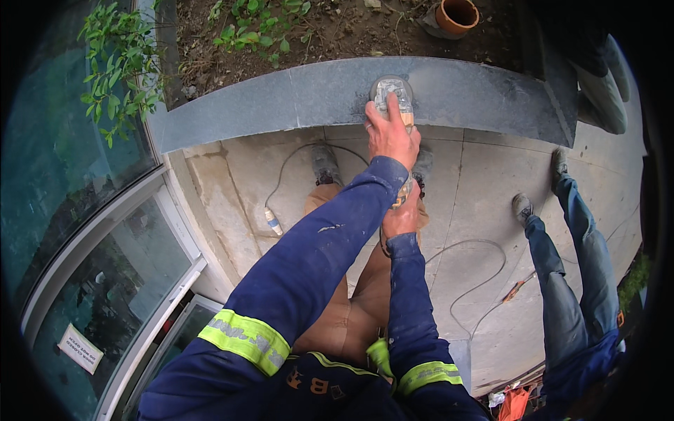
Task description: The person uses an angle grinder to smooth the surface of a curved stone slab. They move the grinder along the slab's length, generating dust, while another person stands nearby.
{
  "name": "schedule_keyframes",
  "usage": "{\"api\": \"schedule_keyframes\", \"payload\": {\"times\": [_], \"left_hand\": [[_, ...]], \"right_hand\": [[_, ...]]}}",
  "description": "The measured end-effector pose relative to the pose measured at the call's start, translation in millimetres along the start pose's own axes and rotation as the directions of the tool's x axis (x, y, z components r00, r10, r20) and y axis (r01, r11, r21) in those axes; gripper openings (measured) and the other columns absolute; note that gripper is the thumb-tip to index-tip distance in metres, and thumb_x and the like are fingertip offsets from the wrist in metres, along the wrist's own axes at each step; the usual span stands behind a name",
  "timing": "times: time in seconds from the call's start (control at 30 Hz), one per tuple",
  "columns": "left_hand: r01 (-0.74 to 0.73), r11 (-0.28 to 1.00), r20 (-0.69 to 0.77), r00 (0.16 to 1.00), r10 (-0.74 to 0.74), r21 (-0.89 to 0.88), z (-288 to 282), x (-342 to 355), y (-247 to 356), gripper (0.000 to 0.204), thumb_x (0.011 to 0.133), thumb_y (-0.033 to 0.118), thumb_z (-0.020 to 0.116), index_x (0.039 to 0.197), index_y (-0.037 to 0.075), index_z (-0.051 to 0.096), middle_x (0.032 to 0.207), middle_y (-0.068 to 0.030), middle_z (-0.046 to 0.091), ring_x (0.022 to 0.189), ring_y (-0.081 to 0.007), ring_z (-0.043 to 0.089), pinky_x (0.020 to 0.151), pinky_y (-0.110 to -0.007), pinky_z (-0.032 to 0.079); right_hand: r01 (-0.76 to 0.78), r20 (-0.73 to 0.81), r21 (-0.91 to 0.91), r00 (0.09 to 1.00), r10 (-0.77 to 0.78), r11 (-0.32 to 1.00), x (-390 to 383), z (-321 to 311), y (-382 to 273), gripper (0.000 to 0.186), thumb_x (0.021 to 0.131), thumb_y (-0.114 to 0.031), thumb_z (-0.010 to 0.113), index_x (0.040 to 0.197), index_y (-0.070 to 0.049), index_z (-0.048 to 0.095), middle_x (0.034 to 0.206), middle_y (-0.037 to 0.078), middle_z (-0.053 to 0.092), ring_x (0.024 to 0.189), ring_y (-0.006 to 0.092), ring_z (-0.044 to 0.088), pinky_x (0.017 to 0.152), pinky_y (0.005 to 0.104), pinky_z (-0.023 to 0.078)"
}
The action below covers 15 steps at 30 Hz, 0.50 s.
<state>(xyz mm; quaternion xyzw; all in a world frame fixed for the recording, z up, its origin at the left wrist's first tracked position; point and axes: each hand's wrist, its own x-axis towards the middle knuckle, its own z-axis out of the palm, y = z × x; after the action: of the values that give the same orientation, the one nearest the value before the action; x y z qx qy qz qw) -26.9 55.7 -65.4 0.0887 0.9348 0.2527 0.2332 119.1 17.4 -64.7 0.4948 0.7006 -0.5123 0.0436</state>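
Note:
An angle grinder, grey with dust, rests its round head on the grey stone ledge of a planter. My left hand is closed over the front of the tool, its index finger stretched toward the head. Nearer to me, my right hand wraps round the rear of the orange-and-black body, partly covered by my left sleeve. A dark, wet-looking or dusty patch shows on the stone beside the head.
Soil with leafy plants and a terracotta pot lie behind the ledge. Cable loops over the paving, with a blue-and-white connector at left. Another person's legs stand right. A glass door is at left.

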Motion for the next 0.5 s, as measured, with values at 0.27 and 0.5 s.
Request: {"api": "schedule_keyframes", "payload": {"times": [0.27,0.5], "left_hand": [[0.012,0.999,-0.019,1.0,-0.012,0.03,-1,-13,-9,0.082,0.074,0.013,0.073,0.144,0.011,0.03,0.135,-0.0285,0.026,0.114,-0.0536,0.044,0.091,-0.052,0.048],[0.008,1.0,0.061,0.998,-0.009,0.012,5,-10,8,0.082,0.076,0.016,0.073,0.144,0.011,0.028,0.135,-0.0287,0.025,0.117,-0.0537,0.042,0.095,-0.053,0.045]], "right_hand": [[-0.038,0.031,0.03,0.999,0.037,0.999,-16,0,3,0.081,0.072,-0.016,0.08,0.138,-0.009,0.033,0.107,0.021,0.066,0.099,0.0369,0.066,0.082,0.0418,0.051],[-0.001,-0.035,0.036,0.999,0.002,0.999,-8,-8,2,0.08,0.073,-0.016,0.08,0.138,-0.008,0.034,0.107,0.02,0.066,0.099,0.0368,0.066,0.082,0.0419,0.051]]}}
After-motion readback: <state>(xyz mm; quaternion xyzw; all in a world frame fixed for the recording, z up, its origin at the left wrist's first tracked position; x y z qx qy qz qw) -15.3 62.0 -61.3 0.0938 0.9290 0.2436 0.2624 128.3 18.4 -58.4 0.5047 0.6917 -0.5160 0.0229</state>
